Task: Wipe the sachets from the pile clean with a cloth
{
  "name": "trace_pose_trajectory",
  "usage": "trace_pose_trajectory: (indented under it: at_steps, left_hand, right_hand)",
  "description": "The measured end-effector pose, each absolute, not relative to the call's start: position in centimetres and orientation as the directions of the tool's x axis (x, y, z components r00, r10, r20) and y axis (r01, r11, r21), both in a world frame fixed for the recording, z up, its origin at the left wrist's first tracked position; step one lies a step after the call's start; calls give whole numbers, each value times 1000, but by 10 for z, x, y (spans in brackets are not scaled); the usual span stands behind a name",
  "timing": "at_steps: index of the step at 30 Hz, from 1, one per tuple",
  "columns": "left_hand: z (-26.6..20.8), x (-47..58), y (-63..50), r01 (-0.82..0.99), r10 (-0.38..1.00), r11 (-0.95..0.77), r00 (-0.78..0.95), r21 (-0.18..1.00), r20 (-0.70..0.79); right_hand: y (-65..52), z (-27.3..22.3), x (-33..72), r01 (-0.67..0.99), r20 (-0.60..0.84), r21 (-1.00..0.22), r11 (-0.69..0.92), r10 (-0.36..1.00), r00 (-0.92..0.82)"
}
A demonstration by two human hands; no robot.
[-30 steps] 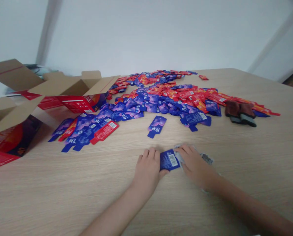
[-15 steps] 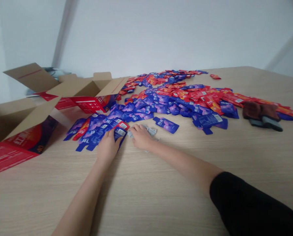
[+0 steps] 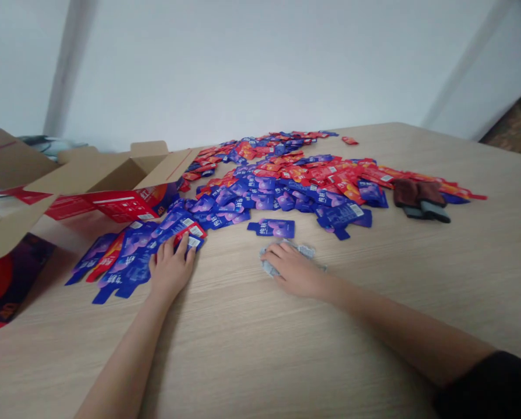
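My left hand (image 3: 173, 270) lies on the near end of a fanned row of flat blue-purple pouches (image 3: 131, 250). Its fingers are stretched over a red pouch (image 3: 196, 231) and a blue one with barcodes. To its right, my right hand (image 3: 295, 272) presses a crumpled light grey cloth (image 3: 306, 250) onto the table, its fingers curled over it. Just beyond the cloth, a single purple pouch (image 3: 273, 227) lies flat, apart from the heap.
A long heap of red and blue pouches (image 3: 330, 174) spreads across the table (image 3: 251, 349). Open cardboard boxes, one with a red side (image 3: 120, 206), stand at left. Brown-and-grey folded fabric items (image 3: 420, 198) lie at right. A wall (image 3: 260, 64) rises behind.
My right hand has slid the grey cloth rightward, away from my left hand. My left hand's fingers now rest flatter on the pouches. The view has turned somewhat right.
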State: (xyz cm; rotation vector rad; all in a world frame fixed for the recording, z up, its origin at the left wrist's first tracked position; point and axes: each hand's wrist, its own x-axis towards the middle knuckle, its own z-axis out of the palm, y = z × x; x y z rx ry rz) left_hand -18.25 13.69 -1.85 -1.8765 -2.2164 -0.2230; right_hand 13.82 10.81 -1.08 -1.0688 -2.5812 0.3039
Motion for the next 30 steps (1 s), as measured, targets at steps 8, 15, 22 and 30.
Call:
trace_pose_trajectory:
  at_steps: [8,15,22,30]
  left_hand:
    - [-16,-193,162,987,952,158,-145,-25,269]
    - [-15,-203,194,990,959,143,-142,15,246]
    - [-21,-214,224,981,931,147,-181,129,316]
    - [15,-98,185,961,858,-255,173,109,484]
  right_hand:
    - [69,-5,348,898,292,-301,320,928,-233]
    - [111,-2,541,871,496,-94,-483,736,461]
    - [176,-23,607,761,296,-196,-618,703,647]
    - [211,8,530,957,378,-148,-248,880,287]
